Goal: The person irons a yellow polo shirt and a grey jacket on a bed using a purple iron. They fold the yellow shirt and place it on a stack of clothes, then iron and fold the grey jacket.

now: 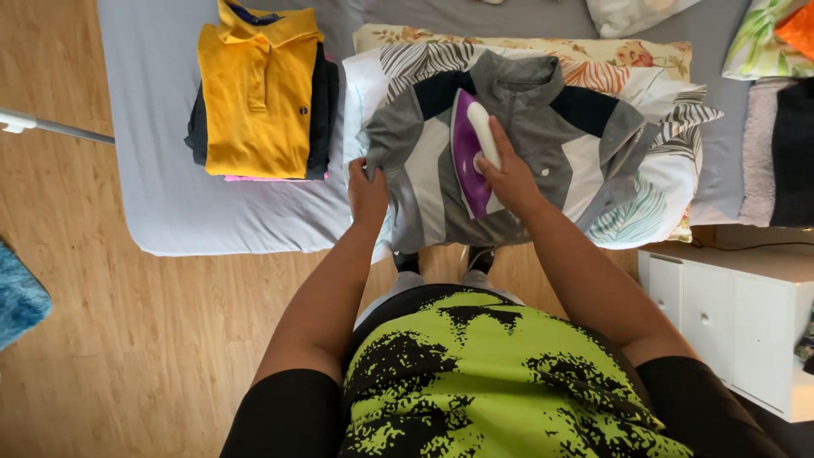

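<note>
Fingers (496, 148) of the right hand (509, 174) wrap one purple iron (469, 157); left hand (366, 188) pinches one grey shirt (517, 144) — one folded stack (259, 93) on the bed (170, 195), wood floor (127, 339).

No packages, labels, signs, screens.

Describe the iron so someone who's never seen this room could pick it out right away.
Start at the grey bed, then the leaf-print pillow at its edge, where a grey jacket lies spread. The iron sits on the jacket under the right hand: purple body, white handle, the only purple thing there.
</note>
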